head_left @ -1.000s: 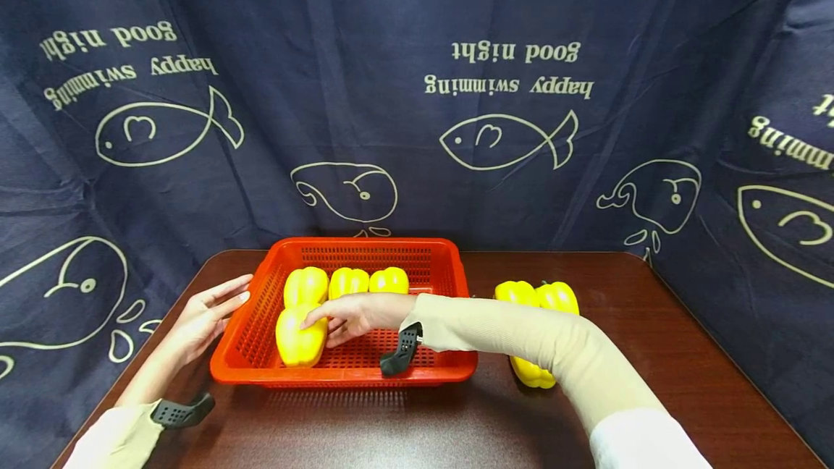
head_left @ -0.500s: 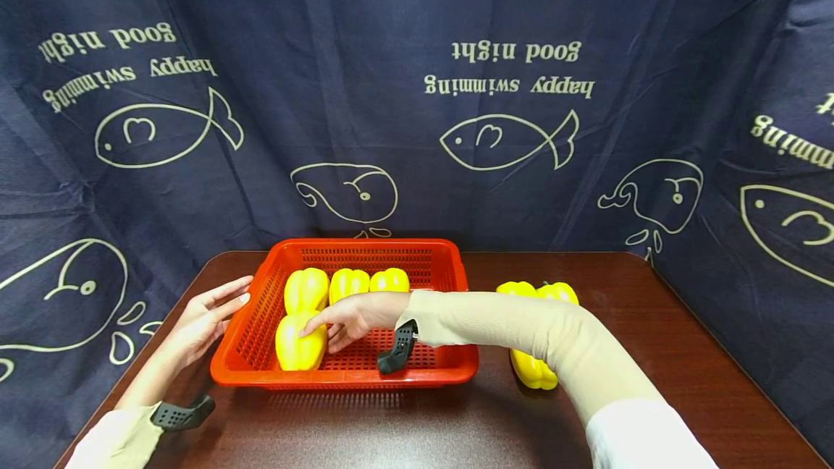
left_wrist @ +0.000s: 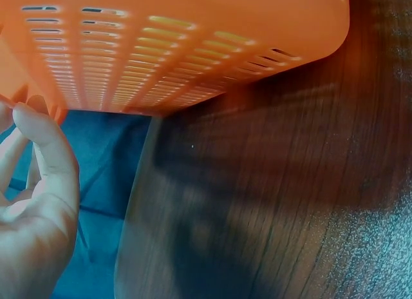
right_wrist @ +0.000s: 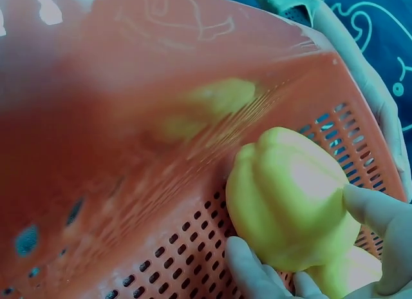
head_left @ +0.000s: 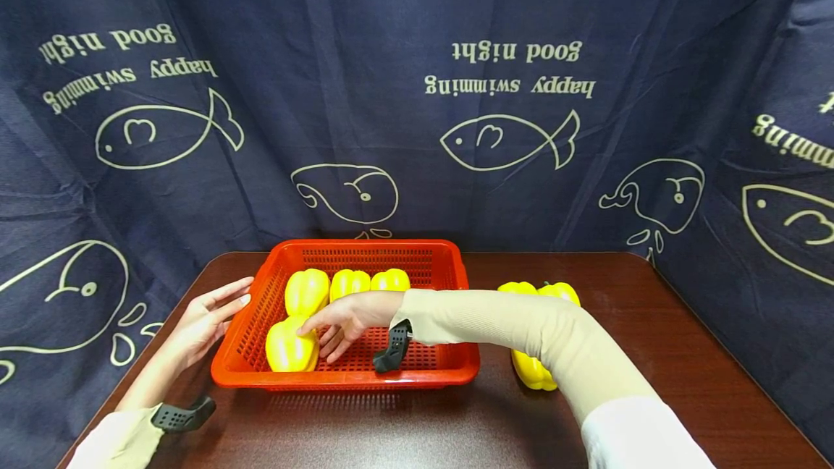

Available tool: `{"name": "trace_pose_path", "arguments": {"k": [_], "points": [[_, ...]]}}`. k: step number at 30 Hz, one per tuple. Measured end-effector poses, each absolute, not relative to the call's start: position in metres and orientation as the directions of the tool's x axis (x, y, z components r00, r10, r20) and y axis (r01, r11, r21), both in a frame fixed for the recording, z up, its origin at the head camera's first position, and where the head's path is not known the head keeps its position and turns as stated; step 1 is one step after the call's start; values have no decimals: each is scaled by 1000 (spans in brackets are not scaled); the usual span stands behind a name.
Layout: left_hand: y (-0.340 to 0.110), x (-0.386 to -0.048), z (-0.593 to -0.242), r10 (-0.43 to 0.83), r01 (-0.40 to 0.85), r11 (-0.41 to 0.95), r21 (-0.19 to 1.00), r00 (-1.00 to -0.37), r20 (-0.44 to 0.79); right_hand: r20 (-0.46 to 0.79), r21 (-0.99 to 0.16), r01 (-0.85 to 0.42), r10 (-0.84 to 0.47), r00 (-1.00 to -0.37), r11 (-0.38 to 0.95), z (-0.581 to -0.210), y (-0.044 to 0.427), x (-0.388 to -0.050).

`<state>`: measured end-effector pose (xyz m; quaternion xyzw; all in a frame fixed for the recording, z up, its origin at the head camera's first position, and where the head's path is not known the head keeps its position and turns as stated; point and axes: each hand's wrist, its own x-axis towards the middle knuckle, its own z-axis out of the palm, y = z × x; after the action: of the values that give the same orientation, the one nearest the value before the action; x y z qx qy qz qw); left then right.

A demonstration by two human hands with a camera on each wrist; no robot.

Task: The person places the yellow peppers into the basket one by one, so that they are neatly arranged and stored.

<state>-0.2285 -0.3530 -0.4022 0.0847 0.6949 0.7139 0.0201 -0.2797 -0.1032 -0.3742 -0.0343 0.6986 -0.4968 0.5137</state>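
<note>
In the head view, my right hand [head_left: 348, 317] is inside a red plastic basket [head_left: 345, 380], beside the front-left yellow bell pepper [head_left: 289, 346]. Its thumb touches that pepper in the right wrist view, while the other fingers [right_wrist: 248, 267] lie loosely near the pepper's lower edge. More yellow bell peppers line the back: one at left [head_left: 306, 292], one in the middle [head_left: 348, 283] and one farther right [head_left: 391, 279]. My left hand [head_left: 203, 320] rests its fingertips against the basket's left rim, with the fingers fairly straight.
To the basket's right, several yellow bell peppers [head_left: 534, 371] lie on the brown wooden table [head_left: 651, 339], partly hidden behind my right forearm. A dark blue cloth [head_left: 404, 13] with fish drawings hangs behind the table.
The front-left pepper has shifted slightly left and toward me, apart from the one behind it. My right hand's fingers have spread away from its side. The left hand stays put.
</note>
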Motion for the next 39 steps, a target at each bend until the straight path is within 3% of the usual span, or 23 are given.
{"name": "trace_pose_path", "arguments": {"k": [15,34,39], "points": [[-352,-229,-402,140,80,-29,996,-987,83,-697,-717,431,-568,-438,548,-364,-99,-284],[-353,-229,-403,138,87,-18,996,-986,89,-500,-824,19,-711,-495,566,-320,-63,-285],[-353,-228,-403,142,92,-30,995,-985,95,-484,-834,2,-729,-484,552,-313,-54,-281]]}}
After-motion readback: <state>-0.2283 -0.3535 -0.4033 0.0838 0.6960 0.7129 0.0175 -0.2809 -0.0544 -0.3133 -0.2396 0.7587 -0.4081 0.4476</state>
